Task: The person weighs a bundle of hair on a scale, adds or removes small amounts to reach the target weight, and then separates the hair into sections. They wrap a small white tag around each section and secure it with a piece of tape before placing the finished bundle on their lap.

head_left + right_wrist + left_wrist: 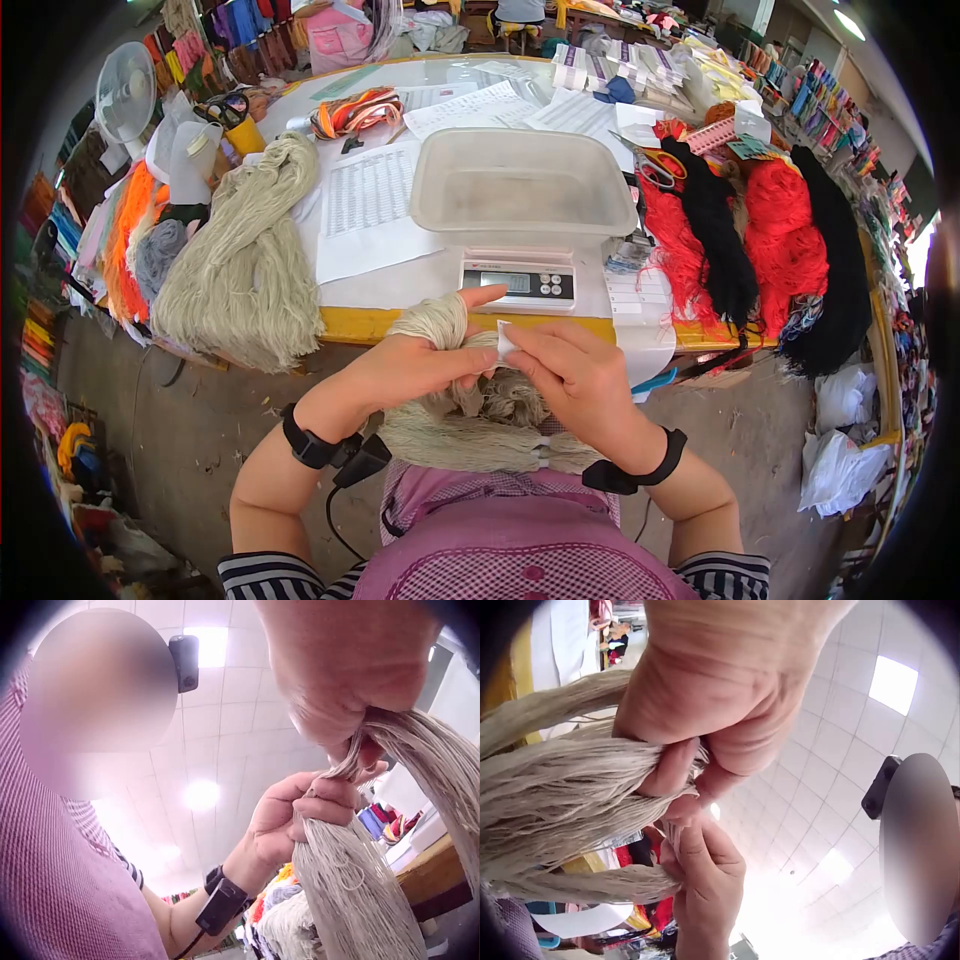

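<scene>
A hank of pale grey-beige yarn hangs in front of the person's lap, just short of the table edge. The left hand grips the hank, with strands looped over it and its index finger pointing out. Curled fingers of that hand wrap the strands in the right wrist view. Between thumb and index finger, the right hand pinches a small white slip at the left thumb tip. Yarn strands also pass beneath the right palm. A white band circles the hank lower down.
A digital scale bearing a clear plastic tub stands at the table's near edge. Another pale hank drapes at left; red yarn and black yarn lie at right. Scissors and printed sheets lie beside the tub.
</scene>
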A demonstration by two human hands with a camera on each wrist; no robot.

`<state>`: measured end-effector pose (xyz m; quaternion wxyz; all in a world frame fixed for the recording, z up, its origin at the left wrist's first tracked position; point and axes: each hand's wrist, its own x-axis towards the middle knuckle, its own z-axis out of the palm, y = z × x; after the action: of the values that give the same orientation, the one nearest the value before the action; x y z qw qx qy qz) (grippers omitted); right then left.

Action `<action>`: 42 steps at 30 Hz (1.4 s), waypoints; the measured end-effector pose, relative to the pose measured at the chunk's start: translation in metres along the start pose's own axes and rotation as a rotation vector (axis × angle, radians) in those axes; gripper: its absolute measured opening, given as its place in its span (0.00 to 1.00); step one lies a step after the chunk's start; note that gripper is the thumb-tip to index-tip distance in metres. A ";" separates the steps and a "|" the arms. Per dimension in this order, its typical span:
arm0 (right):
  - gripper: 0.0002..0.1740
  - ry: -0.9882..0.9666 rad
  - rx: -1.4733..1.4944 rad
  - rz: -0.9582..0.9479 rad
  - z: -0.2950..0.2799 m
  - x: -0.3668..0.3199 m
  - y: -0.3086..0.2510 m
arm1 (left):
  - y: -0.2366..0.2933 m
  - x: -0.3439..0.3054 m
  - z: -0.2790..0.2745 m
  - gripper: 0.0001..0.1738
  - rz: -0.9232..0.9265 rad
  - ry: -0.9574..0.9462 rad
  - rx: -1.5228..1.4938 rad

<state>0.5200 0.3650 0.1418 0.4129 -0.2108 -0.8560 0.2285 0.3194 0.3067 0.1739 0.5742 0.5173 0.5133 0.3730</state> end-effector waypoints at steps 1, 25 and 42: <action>0.14 0.000 -0.026 -0.025 -0.001 0.000 0.000 | -0.003 0.002 -0.001 0.37 -0.001 0.001 0.001; 0.13 -0.555 0.975 0.911 -0.024 0.017 0.014 | -0.013 0.011 -0.009 0.09 0.709 -0.181 0.584; 0.11 -0.147 0.273 0.091 -0.012 0.007 0.003 | -0.029 -0.001 0.036 0.07 0.447 0.384 0.100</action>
<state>0.5262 0.3739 0.1511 0.3633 -0.1740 -0.8345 0.3759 0.3517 0.2931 0.1435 0.3441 0.5651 0.5037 0.5555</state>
